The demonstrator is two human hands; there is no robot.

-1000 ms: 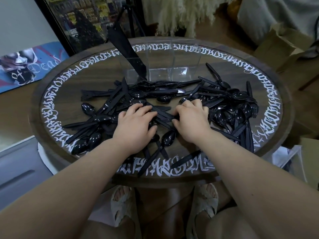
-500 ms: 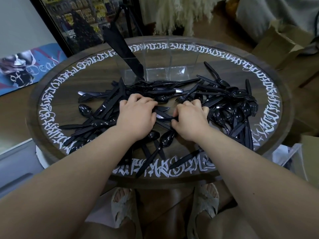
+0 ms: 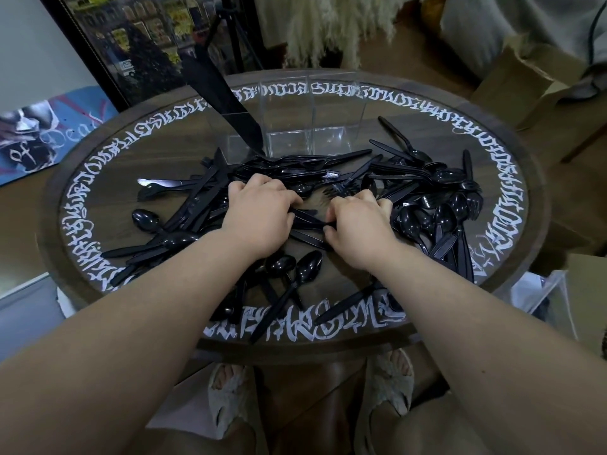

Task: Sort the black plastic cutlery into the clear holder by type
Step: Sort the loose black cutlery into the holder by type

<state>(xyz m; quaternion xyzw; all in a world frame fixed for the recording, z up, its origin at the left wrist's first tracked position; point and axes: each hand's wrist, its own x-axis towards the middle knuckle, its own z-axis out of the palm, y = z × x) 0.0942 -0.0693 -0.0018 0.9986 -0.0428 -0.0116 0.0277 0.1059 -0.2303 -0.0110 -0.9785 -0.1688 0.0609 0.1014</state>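
White blackletter-style calligraphy rings the rim of the round wooden counter [image 3: 538,198], its ornate strokes running in a full band but not legible as words. On the blue painted board [image 3: 49,133] leaning at the left, pale script reads "of" on a dark patch, with what appears to be "Dead" beside it. Yellow tags or signs show in the framed picture [image 3: 144,44] behind the counter; their lettering is too small to make out. No brand names or numbers can be read.
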